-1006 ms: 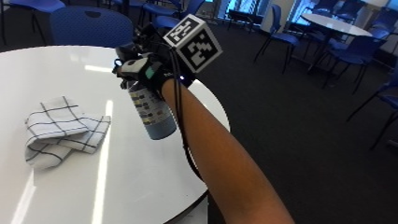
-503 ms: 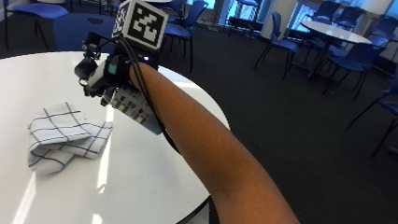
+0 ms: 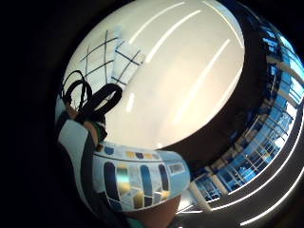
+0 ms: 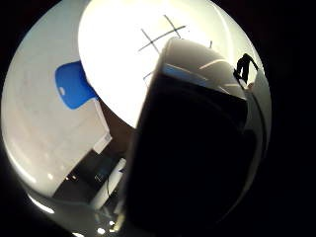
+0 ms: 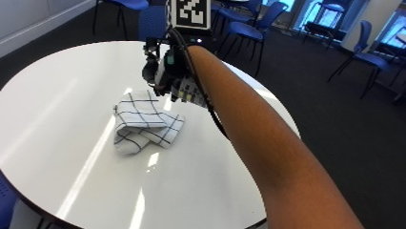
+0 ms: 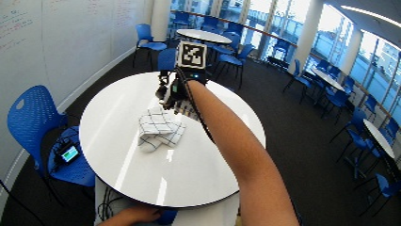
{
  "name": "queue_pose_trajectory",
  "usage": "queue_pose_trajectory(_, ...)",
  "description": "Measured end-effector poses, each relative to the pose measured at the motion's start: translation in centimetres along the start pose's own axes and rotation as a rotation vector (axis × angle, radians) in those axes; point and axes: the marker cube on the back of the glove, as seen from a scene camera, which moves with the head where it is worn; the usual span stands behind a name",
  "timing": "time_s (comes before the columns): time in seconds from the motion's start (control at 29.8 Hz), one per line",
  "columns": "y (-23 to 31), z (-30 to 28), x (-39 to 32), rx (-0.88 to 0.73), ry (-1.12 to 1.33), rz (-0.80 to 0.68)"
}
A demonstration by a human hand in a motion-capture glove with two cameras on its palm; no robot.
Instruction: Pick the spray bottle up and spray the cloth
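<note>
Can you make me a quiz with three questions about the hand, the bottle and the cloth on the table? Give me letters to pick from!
1. Where is the checked cloth?
A. lying on the round white table
B. on a blue chair
C. draped over the arm

2. What colour are the lines on the cloth?
A. red
B. dark
C. yellow

3. What is the gloved right hand doing?
A. resting flat on the table
B. pinching the cloth
C. gripping the spray bottle in the air

Answers: 1 A, the folded cloth rests on the tabletop. 2 B, dark lines cross white fabric. 3 C, the bottle hangs tilted beside the cloth, clear of the table.
</note>
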Motion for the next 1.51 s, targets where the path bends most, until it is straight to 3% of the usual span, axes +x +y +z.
queue_pose_trajectory(0.2,-3.8,2.2,3.1,-0.171,0.193,0.220)
queue_pose_trajectory(0.37,-4.6,3.9,3.4,-0.272,0.225,0.250)
queue_pose_trajectory(1.51,-4.7,4.4,3.1,-0.202,0.200,0.223)
